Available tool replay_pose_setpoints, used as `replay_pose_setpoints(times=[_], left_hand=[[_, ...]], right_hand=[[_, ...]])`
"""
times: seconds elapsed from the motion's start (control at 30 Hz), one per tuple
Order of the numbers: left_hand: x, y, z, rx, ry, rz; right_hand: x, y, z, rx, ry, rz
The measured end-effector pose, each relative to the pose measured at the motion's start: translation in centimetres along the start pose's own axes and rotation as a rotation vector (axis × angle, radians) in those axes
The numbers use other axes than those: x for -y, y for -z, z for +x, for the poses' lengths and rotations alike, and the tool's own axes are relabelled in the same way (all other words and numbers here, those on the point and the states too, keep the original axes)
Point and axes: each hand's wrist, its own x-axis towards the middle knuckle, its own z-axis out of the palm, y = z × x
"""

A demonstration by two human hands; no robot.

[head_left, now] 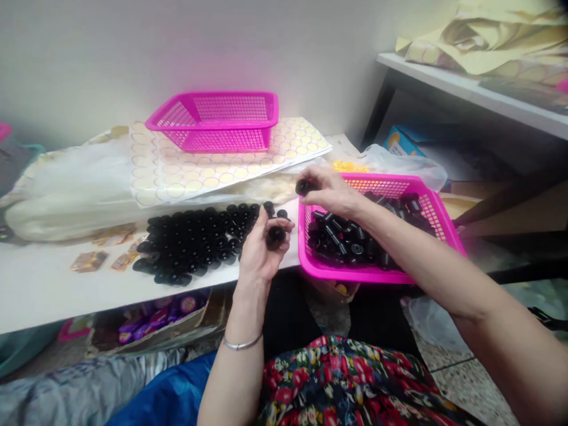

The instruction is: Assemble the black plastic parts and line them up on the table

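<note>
In my left hand (261, 251) is a small black cylindrical piece (276, 237), its round end facing up, with the fingers curled around it. Up and to the right, my right hand (326, 189) grips another black cylinder (304, 187) above the rim of a pink basket. That basket (310, 269) holds many loose black cylinders (337, 231) lying in all directions. Left of my left hand, a dense group of the same black cylinders (190, 239) stands upright in rows on the white table (53, 296). My left hand hides part of the group's right end.
A second pink basket (213, 125) sits behind on sheets of round yellow stickers (293, 142). Small golden packets (89, 261) lie at the left of the table. A raised shelf (479, 89) stands at the right. Below the table is a box of purple packets (155, 316).
</note>
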Motion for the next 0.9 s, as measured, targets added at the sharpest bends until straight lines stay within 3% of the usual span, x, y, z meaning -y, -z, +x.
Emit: replay_pose_setpoints(times=[0.07, 0.2, 0.37, 0.5, 0.6, 0.8, 0.9], left_hand=[[-0.8, 1.2, -0.8, 0.004, 0.08, -0.069], [-0.5, 3.2, -2.8, -0.017, 0.009, -0.023], [2.5, 5.6, -3.5, -0.005, -0.19, 0.353], [4.7, 7.1, -2.9, -0.083, -0.254, 0.596], [5.2, 7.3, -2.6, -0.109, -0.289, 0.642], [5.4, 6.1, -1.8, 0.076, -0.612, 0.772], [5.7, 5.6, -1.6, 0.09, -0.654, 0.82]], right_hand=[[-1.0, -1.2, 3.0, -0.002, -0.036, -0.121], [-2.6, -3.5, 7.0, 0.053, -0.135, -0.531], [-2.8, -4.9, 9.1, 0.116, -0.215, -0.761], [-3.4, -5.5, 10.4, 0.293, -0.215, -0.862], [-4.1, -5.7, 11.1, 0.428, -0.169, -0.96], [-4.4, -6.6, 11.0, 0.593, -0.184, -1.004], [-3.8, -6.5, 10.7, 0.619, -0.166, -1.02]])
